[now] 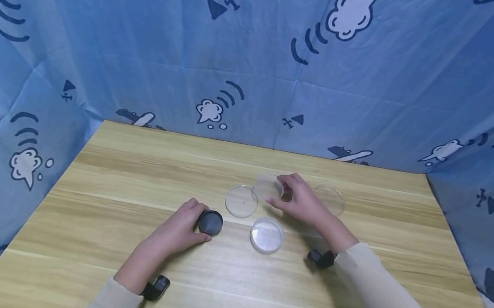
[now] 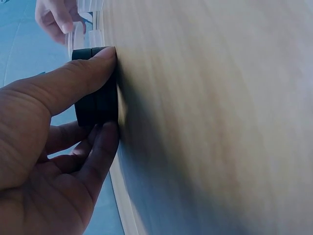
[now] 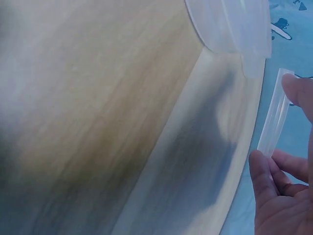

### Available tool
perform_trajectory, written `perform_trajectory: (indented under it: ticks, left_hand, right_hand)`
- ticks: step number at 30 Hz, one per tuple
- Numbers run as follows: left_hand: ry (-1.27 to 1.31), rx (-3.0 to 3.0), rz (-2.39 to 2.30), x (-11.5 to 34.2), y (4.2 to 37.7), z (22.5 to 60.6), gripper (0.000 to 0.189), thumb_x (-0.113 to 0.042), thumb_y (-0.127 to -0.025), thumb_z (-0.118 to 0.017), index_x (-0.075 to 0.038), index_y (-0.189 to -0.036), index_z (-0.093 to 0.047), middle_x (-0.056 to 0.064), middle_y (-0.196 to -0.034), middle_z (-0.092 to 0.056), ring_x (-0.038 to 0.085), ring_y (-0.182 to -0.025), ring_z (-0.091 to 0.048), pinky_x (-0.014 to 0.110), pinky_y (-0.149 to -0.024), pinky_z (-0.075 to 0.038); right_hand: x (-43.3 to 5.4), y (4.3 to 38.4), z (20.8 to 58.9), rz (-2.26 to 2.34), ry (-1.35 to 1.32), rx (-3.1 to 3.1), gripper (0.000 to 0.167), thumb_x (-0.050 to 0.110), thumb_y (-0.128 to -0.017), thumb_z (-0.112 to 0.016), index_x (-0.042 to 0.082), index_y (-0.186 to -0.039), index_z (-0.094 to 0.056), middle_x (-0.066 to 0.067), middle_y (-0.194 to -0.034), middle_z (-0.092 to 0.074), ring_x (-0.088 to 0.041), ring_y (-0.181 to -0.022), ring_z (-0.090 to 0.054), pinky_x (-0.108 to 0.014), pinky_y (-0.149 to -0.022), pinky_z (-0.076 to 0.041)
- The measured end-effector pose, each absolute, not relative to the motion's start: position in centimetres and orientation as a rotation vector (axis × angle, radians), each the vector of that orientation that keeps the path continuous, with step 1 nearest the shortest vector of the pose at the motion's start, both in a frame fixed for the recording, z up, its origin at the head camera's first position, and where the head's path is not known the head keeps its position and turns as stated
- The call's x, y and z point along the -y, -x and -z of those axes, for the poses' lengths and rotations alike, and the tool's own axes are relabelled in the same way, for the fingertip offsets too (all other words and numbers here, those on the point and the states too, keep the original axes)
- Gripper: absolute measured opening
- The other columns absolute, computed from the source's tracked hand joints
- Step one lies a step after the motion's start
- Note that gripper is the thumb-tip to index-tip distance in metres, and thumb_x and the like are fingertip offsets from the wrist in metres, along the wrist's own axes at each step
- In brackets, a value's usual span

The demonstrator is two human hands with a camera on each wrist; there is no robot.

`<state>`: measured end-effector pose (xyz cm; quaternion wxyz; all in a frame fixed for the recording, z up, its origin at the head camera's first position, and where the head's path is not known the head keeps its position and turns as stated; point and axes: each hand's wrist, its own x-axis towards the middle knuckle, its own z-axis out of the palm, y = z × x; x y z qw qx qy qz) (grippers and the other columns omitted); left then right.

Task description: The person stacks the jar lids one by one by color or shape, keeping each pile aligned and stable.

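My left hand (image 1: 178, 229) grips a round black container (image 1: 210, 223) by its sides, thumb opposite the fingers. A seam in the left wrist view suggests two stacked black parts, low at the tabletop. My right hand (image 1: 301, 200) pinches a shallow clear round dish (image 3: 275, 115) by its rim, raised off the table. Just left of that hand, a flat clear round lid or dish (image 1: 241, 201) lies on the wood. Nearer me sits another clear round dish (image 1: 267, 235) with a visible wall. A thin clear disc (image 1: 332, 199) lies beyond the right wrist, partly behind it.
The light wooden table (image 1: 128, 161) runs back to a blue patterned cloth (image 1: 256, 64), which also hangs at both sides. Small black wrist cameras (image 1: 321, 258) sit on both arms, below pale sleeves.
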<state>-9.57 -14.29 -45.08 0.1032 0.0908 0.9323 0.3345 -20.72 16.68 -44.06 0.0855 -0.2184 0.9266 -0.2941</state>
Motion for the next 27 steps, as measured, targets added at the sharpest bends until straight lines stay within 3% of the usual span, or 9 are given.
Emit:
perform_trajectory:
  ticks: [9, 27]
  left_hand:
    - [-0.272, -2.752, -0.991, 14.3, 9.5, 44.8, 0.050, -0.013, -0.080, -0.092, -0.001, -0.121, -0.066, 0.010, -0.110, -0.061, 0.022, -0.103, -0.061, 0.045, -0.099, -0.054]
    - [-0.262, -2.748, -0.983, 14.2, 9.5, 44.9, 0.051, -0.013, -0.081, -0.091, -0.001, -0.123, -0.066, 0.011, -0.112, -0.061, 0.023, -0.104, -0.060, 0.044, -0.099, -0.054]
  right_hand:
    - [-17.5, 18.6, 43.5, 0.898, 0.689, -2.814, 0.071, 0.032, -0.087, -0.085, -0.008, -0.139, -0.058, -0.018, -0.112, -0.062, -0.029, -0.106, -0.060, -0.049, -0.098, -0.054]
    - [-18.5, 14.2, 42.5, 0.893, 0.687, -2.795, 0.073, 0.037, -0.088, -0.084, -0.003, -0.142, -0.057, -0.014, -0.120, -0.062, -0.026, -0.109, -0.063, -0.050, -0.098, -0.056]
